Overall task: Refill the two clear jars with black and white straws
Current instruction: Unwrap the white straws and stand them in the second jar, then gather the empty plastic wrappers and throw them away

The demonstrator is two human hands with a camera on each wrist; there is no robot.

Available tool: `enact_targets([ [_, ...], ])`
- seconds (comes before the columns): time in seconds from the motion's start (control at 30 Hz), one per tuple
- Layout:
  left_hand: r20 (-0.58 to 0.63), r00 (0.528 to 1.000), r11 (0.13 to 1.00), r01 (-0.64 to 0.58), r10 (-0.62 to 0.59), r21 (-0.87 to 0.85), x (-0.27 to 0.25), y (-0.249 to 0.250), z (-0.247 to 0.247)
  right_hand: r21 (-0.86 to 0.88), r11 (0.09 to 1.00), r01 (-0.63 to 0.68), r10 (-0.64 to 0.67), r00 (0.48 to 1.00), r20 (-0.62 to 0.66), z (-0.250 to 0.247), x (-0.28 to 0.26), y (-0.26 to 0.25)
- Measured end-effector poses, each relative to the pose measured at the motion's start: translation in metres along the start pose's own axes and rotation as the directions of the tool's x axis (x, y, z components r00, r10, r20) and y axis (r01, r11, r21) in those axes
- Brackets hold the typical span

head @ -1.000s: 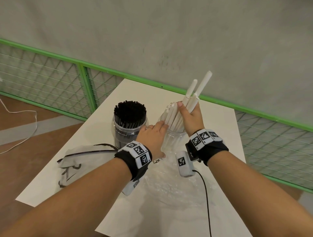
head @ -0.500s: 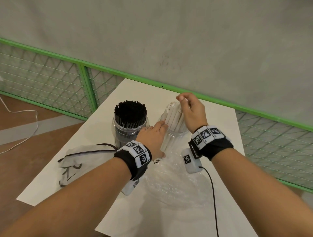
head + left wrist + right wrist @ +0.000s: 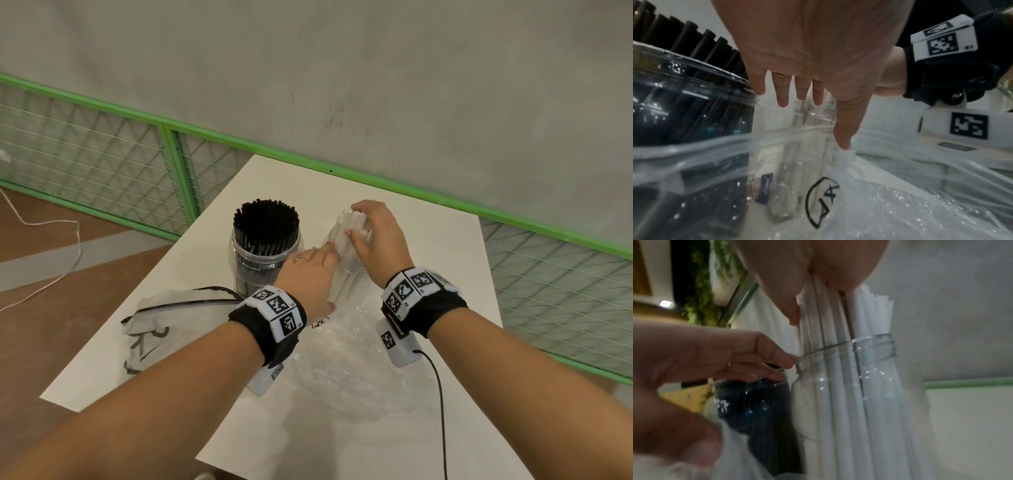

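right hand (image 3: 376, 236): curling round the white straws (image 3: 840, 386), pressing them down so they're seating in the jar (image 3: 875, 363)
left hand (image 3: 310, 270): fingers straight, bracing the jar so it's not tipping
black straws (image 3: 265, 222): already filling the other jar, near the table's (image 3: 445, 274) far edge

**Little readable text: bag scrawls and coded tags**

At 6 o'clock from the white-straw jar, the clear bag (image 3: 890, 203) bears a black hand-drawn mark (image 3: 821, 203), roughly "LX"; its exact letters cannot be told. The other bag (image 3: 164, 329), at 8 o'clock from the black-straw jar, carries illegible black strokes. The wristbands (image 3: 277, 310) show square black-and-white code tags, no words.
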State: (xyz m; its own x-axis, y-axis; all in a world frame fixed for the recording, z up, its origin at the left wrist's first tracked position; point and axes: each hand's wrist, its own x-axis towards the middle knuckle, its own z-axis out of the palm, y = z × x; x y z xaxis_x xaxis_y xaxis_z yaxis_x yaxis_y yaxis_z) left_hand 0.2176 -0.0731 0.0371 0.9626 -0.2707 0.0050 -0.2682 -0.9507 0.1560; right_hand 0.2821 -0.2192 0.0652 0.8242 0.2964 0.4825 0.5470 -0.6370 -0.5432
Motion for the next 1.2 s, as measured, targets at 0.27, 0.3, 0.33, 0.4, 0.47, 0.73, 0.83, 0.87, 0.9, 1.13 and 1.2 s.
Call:
enact_targets([
  [0.27, 0.02, 1.0, 1.0, 0.009, -0.009, -0.011, 0.002, 0.002, 0.002, -0.433, 0.877, 0.209, -0.012, 0.91, 0.414, -0.001, 0.002, 0.003],
  [0.3, 0.03, 0.999, 1.0, 0.011, -0.011, -0.006, 0.002, 0.002, 0.001, -0.476, 0.852, 0.217, 0.023, 0.894, 0.448, -0.001, 0.001, 0.002],
  [0.33, 0.039, 0.999, 1.0, 0.011, -0.011, 0.004, 0.001, 0.003, 0.001, -0.515, 0.828, 0.22, 0.063, 0.877, 0.476, -0.002, 0.001, 0.001],
  [0.4, 0.025, 1.0, 1.0, 0.003, -0.003, 0.024, -0.002, 0.004, 0.0, -0.568, 0.793, 0.22, 0.132, 0.848, 0.513, -0.005, 0.003, -0.001],
  [0.47, -0.042, 0.999, 1.0, 0.0, 0.0, 0.01, -0.008, 0.004, -0.001, -0.565, 0.799, 0.205, 0.164, 0.83, 0.533, -0.01, 0.004, -0.006],
  [0.73, -0.062, 0.998, 0.979, -0.003, -0.01, -0.202, -0.031, -0.002, 0.014, -0.18, 0.98, -0.085, 0.171, 0.822, 0.543, -0.059, -0.068, -0.029],
  [0.83, -0.072, 0.996, 0.967, 0.024, -0.044, -0.253, -0.042, 0.003, 0.025, -0.37, 0.919, -0.134, 0.382, 0.535, 0.754, -0.046, -0.119, -0.01],
  [0.87, -0.064, 0.997, 0.962, 0.032, -0.051, -0.271, -0.046, 0.005, 0.028, -0.418, 0.9, -0.127, 0.425, 0.472, 0.772, -0.039, -0.132, -0.002],
  [0.9, -0.039, 0.998, 0.96, 0.037, -0.05, -0.276, -0.05, 0.007, 0.031, -0.46, 0.88, -0.122, 0.463, 0.44, 0.769, -0.031, -0.143, 0.004],
  [1.13, 0.489, 0.872, 0.993, 0.076, -0.021, -0.093, -0.089, 0.023, 0.067, -0.56, 0.792, -0.245, 0.61, 0.26, 0.749, -0.002, -0.19, 0.026],
  [1.2, 0.596, 0.803, 0.998, 0.038, -0.002, -0.047, -0.102, 0.025, 0.084, -0.555, 0.787, -0.269, 0.611, 0.219, 0.761, -0.002, -0.193, 0.026],
])
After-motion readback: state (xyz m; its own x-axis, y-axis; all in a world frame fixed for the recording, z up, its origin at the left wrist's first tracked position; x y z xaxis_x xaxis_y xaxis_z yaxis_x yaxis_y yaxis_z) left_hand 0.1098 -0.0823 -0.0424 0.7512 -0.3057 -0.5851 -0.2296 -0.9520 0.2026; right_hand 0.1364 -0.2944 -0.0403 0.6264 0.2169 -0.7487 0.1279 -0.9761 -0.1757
